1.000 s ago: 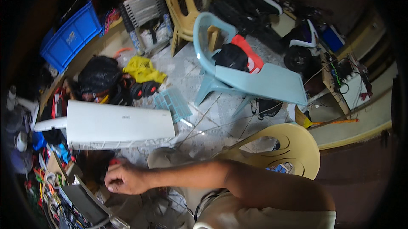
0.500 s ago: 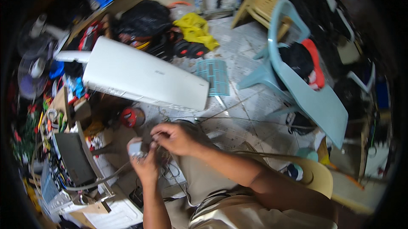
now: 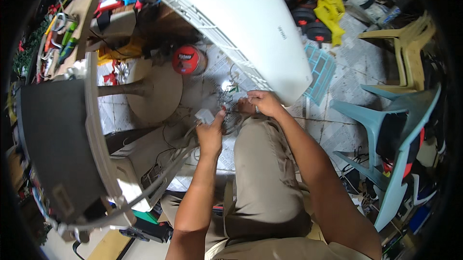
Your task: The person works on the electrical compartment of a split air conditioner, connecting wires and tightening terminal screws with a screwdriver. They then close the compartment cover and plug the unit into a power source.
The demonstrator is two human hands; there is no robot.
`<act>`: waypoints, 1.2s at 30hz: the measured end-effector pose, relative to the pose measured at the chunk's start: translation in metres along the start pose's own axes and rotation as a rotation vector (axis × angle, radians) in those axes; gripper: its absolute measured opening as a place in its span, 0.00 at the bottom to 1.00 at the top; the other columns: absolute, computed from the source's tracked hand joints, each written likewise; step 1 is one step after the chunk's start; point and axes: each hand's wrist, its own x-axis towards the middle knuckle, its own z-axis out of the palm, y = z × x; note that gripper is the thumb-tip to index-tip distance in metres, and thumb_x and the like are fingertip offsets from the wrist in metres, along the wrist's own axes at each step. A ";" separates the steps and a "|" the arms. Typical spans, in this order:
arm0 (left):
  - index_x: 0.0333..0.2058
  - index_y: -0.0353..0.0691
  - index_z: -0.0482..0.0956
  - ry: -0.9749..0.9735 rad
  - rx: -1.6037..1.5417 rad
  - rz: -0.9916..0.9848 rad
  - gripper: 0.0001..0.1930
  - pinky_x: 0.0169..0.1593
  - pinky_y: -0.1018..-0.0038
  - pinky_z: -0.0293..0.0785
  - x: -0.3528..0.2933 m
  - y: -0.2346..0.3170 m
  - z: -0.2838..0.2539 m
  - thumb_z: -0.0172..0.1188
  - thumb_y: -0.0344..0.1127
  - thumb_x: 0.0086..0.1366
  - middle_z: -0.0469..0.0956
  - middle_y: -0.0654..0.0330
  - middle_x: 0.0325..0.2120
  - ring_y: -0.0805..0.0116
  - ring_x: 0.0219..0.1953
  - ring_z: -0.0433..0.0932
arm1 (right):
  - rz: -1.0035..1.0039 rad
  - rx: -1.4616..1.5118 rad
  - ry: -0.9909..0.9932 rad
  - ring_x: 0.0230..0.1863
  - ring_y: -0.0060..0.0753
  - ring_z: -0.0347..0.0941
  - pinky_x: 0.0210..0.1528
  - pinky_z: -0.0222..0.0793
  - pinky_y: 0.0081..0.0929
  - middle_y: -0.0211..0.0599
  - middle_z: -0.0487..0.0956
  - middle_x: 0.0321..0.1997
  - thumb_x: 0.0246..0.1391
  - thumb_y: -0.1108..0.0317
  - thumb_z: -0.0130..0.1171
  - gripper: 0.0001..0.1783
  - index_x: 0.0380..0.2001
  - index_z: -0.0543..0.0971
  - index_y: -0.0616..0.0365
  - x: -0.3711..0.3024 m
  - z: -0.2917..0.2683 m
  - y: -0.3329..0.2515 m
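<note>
My left hand is closed around a small white block-shaped piece, with the thumb along its side. Further right, my right hand has its fingertips pinched together by the lower edge of a long white air conditioner unit. Whatever those fingertips hold, if anything, is too small and blurred to name. Thin tangled wires show on the floor side between the two hands. Below them is my bent knee in beige trousers.
A grey-cased monitor stands at the left, with a grey hose running past it. Beyond are a round stand base and a red-lidded can. A teal mesh filter, light-blue chair and beige chair are at right.
The view has swung left and lower, so the air conditioner unit and monitor look larger. My hands have moved apart. The left still holds the white piece.
</note>
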 end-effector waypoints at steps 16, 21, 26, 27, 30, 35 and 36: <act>0.46 0.41 0.80 0.027 -0.245 -0.109 0.13 0.34 0.69 0.76 0.150 -0.018 0.069 0.72 0.39 0.69 0.82 0.61 0.43 0.68 0.43 0.81 | 0.168 -0.483 -0.074 0.57 0.57 0.83 0.60 0.79 0.46 0.52 0.87 0.52 0.59 0.57 0.65 0.20 0.51 0.87 0.54 0.154 0.086 0.192; 0.57 0.41 0.75 -0.003 -0.254 0.250 0.20 0.55 0.62 0.77 0.229 0.003 0.099 0.68 0.39 0.72 0.78 0.60 0.54 0.66 0.55 0.76 | -0.020 -0.121 0.074 0.54 0.57 0.84 0.58 0.77 0.43 0.53 0.87 0.51 0.67 0.62 0.59 0.17 0.55 0.86 0.53 0.128 0.090 0.132; 0.63 0.44 0.74 -0.330 -0.682 -0.021 0.27 0.70 0.55 0.69 0.278 0.003 0.103 0.60 0.56 0.76 0.79 0.57 0.62 0.57 0.65 0.76 | 0.052 -0.032 0.008 0.53 0.60 0.83 0.57 0.76 0.43 0.55 0.86 0.49 0.71 0.59 0.58 0.19 0.58 0.82 0.54 0.109 0.076 0.086; 0.65 0.46 0.74 -0.293 -0.686 -0.069 0.29 0.71 0.54 0.68 0.279 0.004 0.105 0.58 0.60 0.76 0.78 0.60 0.65 0.56 0.67 0.75 | 0.110 -0.033 -0.049 0.53 0.61 0.83 0.57 0.76 0.44 0.55 0.86 0.49 0.71 0.59 0.57 0.20 0.60 0.82 0.53 0.107 0.073 0.084; 0.70 0.46 0.72 -0.532 -0.867 0.049 0.32 0.72 0.51 0.68 0.258 0.008 0.124 0.54 0.61 0.78 0.77 0.59 0.67 0.55 0.69 0.75 | 0.031 -0.132 0.069 0.49 0.51 0.83 0.53 0.77 0.43 0.54 0.86 0.45 0.70 0.63 0.55 0.15 0.50 0.84 0.61 0.090 0.074 0.078; 0.60 0.44 0.79 -0.518 -0.921 0.073 0.26 0.61 0.59 0.78 0.208 0.026 0.175 0.55 0.60 0.79 0.85 0.61 0.47 0.62 0.50 0.83 | -0.125 -0.818 -0.207 0.59 0.55 0.80 0.62 0.72 0.48 0.54 0.84 0.57 0.65 0.54 0.63 0.20 0.54 0.88 0.49 0.052 0.060 0.023; 0.54 0.44 0.79 -0.495 -0.920 0.001 0.24 0.56 0.63 0.78 0.204 0.030 0.184 0.57 0.59 0.79 0.84 0.63 0.42 0.65 0.45 0.81 | -0.168 -0.842 -0.299 0.57 0.52 0.81 0.61 0.73 0.48 0.51 0.85 0.56 0.64 0.55 0.63 0.19 0.54 0.89 0.47 0.044 0.052 0.001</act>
